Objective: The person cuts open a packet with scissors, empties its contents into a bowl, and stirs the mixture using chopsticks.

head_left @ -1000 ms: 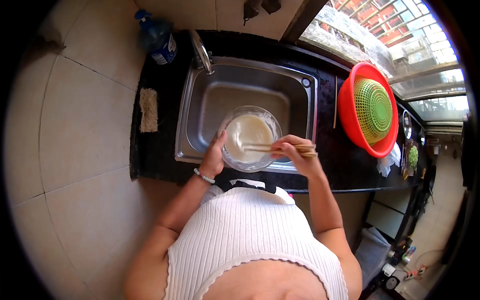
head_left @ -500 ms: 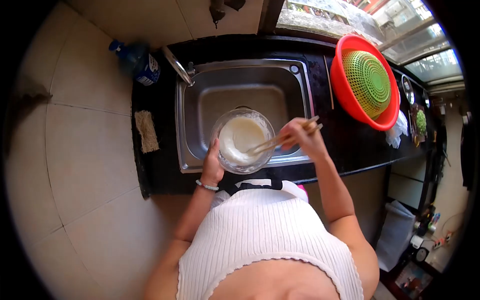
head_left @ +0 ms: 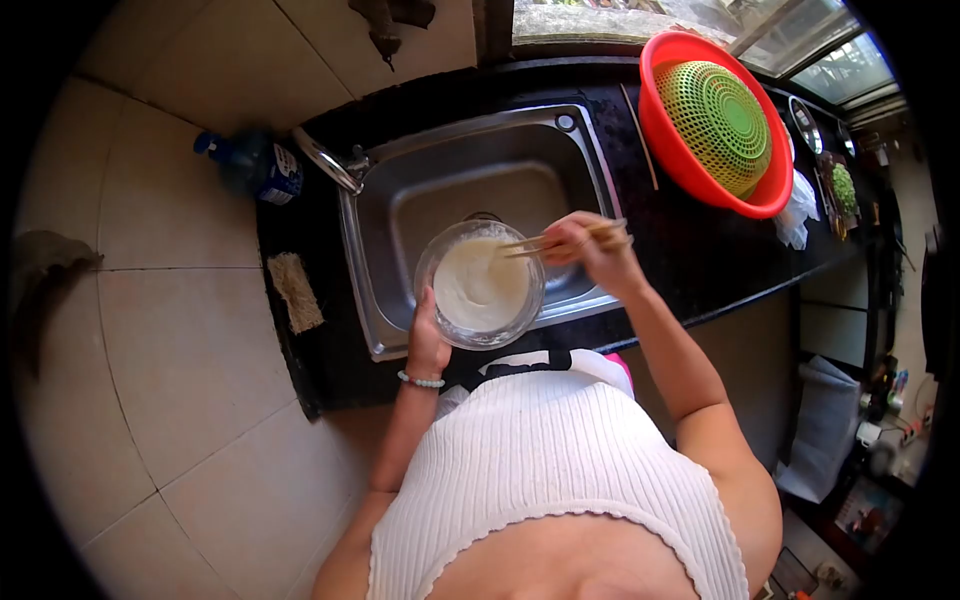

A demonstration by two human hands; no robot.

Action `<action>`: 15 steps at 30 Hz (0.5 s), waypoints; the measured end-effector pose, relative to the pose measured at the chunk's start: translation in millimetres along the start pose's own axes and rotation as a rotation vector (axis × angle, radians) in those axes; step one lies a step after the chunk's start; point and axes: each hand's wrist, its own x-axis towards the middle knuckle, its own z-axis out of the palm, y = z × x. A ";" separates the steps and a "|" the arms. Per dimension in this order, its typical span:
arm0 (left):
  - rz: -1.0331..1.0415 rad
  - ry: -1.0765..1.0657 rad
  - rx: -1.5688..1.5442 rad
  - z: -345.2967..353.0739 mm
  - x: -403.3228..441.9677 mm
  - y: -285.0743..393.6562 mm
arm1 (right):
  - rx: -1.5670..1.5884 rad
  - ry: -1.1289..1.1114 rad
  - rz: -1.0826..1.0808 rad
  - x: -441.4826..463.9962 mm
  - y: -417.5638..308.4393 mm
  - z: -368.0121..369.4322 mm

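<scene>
A clear glass bowl (head_left: pixel 532 305) of creamy white batter (head_left: pixel 480 290) is held over the near edge of the sink. My left hand (head_left: pixel 428 338), with a beaded bracelet at the wrist, grips the bowl's lower left side. Wooden chopsticks (head_left: pixel 522 245) are in my right hand (head_left: pixel 590 250), which is closed round them at the bowl's right. Their tips reach into the batter near its upper right. Swirl lines mark the batter's surface.
Beneath the bowl is a steel sink (head_left: pixel 400 185) with a faucet (head_left: pixel 330 160) at its upper left. A blue bottle (head_left: pixel 250 165) and a scrubbing pad (head_left: pixel 295 292) lie left. On the right, a red basin (head_left: pixel 665 140) holds a green colander (head_left: pixel 720 120). A thin stick (head_left: pixel 640 137) lies beside the sink.
The chopstick tips have moved from the batter's lower right to its upper right, my right hand going slightly up and left. My left hand keeps hold of the bowl. The camera view has rotated a little.
</scene>
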 end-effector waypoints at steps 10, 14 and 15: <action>0.001 -0.005 -0.007 0.7 3.1 1.0 | -0.077 -0.226 0.271 1.9 -18.2 -10.0; -0.004 -0.009 0.001 0.6 1.3 0.6 | -0.096 -0.257 -0.089 -1.9 1.8 2.0; 0.000 -0.010 -0.006 -1.9 3.0 -0.6 | -0.077 -0.242 0.029 -1.2 -4.6 -2.8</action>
